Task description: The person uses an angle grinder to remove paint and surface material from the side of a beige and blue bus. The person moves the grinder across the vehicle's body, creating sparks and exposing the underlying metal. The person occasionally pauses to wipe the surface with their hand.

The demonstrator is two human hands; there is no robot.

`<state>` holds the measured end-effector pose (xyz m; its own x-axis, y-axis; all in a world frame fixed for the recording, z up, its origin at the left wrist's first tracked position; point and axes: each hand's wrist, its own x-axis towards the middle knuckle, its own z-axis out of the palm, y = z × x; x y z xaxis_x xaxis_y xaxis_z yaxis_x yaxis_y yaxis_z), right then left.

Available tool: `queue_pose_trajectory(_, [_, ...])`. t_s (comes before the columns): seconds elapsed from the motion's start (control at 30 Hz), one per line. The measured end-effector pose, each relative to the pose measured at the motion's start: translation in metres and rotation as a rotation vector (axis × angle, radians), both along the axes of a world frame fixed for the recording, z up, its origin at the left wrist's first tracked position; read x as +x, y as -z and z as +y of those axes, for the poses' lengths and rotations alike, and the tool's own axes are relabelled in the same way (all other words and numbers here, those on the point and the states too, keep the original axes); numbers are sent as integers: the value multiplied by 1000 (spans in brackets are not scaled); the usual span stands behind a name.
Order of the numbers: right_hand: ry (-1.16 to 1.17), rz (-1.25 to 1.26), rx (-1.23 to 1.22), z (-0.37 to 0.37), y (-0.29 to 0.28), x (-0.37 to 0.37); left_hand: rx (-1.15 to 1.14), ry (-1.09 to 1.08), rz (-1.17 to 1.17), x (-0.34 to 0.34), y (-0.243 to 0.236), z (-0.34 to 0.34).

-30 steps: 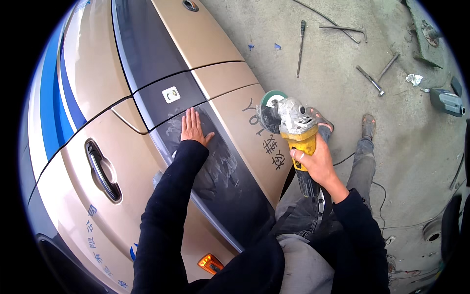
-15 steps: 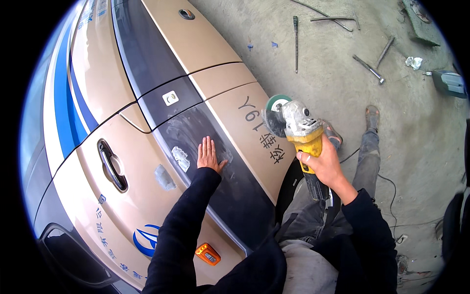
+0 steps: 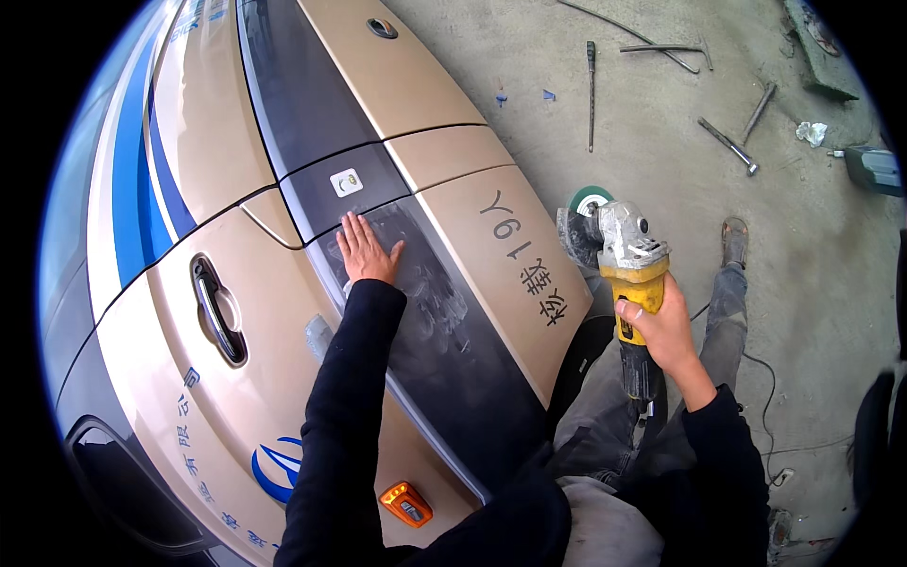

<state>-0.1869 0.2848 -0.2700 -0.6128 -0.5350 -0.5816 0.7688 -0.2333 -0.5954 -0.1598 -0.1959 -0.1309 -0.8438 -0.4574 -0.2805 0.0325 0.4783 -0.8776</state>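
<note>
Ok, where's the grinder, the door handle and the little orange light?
grinder (image 3: 631,255), head view, on its grey metal head.
door handle (image 3: 217,312), head view, middle of the dark grip.
orange light (image 3: 406,503), head view, centre of the lens.

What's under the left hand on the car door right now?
The left hand lies flat on the door's dark band, beside scuffed, whitish patches. The paint directly beneath the palm is covered and cannot be seen.

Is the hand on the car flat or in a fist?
Flat. The left hand lies open on the car's dark stripe, fingers spread. The right hand holds the grinder away.
</note>
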Motion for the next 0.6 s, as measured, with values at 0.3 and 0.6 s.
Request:
queue_pose_trajectory(0.3, [11, 75, -18, 6, -7, 12, 172, -18, -157, 51, 58, 24])
queue_pose_trajectory(0.6, [72, 126, 8, 24, -14, 20, 370, -56, -486, 164, 57, 123])
